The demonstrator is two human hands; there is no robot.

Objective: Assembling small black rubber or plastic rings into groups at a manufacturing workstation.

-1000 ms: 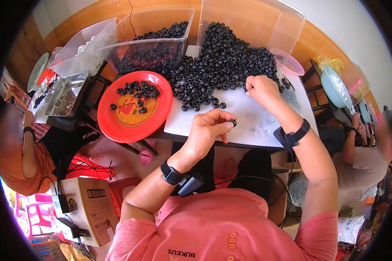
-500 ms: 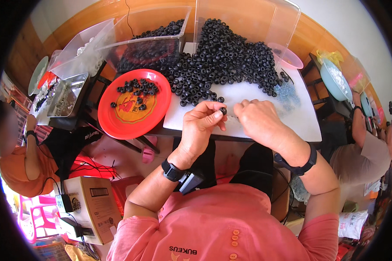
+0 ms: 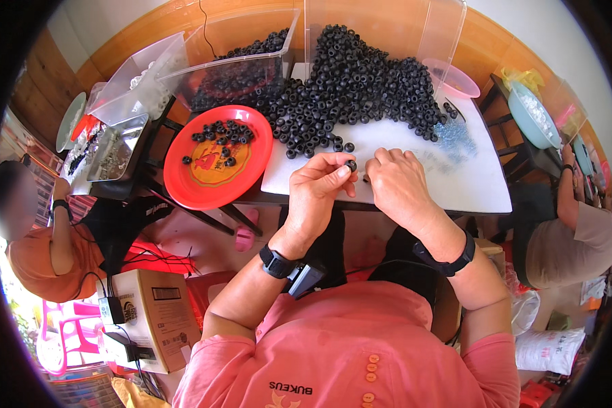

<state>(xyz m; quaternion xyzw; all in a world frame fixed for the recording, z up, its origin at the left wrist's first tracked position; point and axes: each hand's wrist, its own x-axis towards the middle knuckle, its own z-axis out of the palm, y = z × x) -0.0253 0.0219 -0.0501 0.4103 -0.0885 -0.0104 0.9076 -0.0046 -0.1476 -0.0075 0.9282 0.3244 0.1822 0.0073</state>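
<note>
Left hand (image 3: pixel 314 187) over the table's (image 3: pixel 469 180) near edge, narrow pinch of thumb and index finger, holding 1 black bead (image 3: pixel 351 165). Right hand (image 3: pixel 399 183) just beside it, also above the near edge, fingers bunched and curled down; 1 tiny dark piece (image 3: pixel 366 179) shows at its fingertips, too small to identify. Gap between the 2 hands is slight; no contact seen. Black strap on each wrist.

Pile (image 3: pixel 360 81) of like black beads covers the table's far half, thinning toward the middle, a few loose at its front. Red plate (image 3: pixel 180 183) at the near left corner; black beads on it, mostly bunched toward its far side, a few apart.

Pale blue grains (image 3: pixel 455 139) scattered near the right edge. Pink dish (image 3: pixel 457 81) at the far right corner. Clear tub (image 3: pixel 241 62) by the far left corner, part-filled with black beads; a 2nd clear box (image 3: pixel 387 20) along the far edge, behind the pile.

Off the left edge: metal tray (image 3: pixel 137 136). Off the right: blue bowl (image 3: pixel 525 124), white pieces inside. 1 person seated either side.
</note>
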